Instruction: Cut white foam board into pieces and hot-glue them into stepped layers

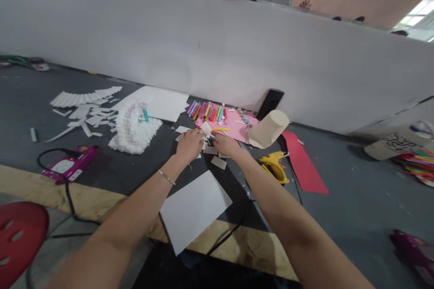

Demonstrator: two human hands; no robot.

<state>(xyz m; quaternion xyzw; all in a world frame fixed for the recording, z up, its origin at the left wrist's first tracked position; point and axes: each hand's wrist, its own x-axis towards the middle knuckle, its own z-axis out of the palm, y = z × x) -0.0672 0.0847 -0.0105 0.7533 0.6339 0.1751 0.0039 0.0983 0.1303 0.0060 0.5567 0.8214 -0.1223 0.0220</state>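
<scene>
My left hand (189,143) and my right hand (226,144) reach out side by side over the dark table. Their fingers are closed together on a small white paper piece (206,128) held between them. More small white paper pieces (219,162) lie on the table under and beside the hands. A large white sheet (195,208) lies nearer to me, between my forearms. A thin bracelet (166,177) circles my left wrist.
A white ruffled paper form (133,129) stands left of the hands, with paper strips (84,107) beyond. Coloured markers (206,111) lie on a pink sheet (233,127). A tan paper cup shape (269,129), yellow glue gun (274,167), red paper (303,164), pink glue gun (69,165) and red stool (20,235) are around.
</scene>
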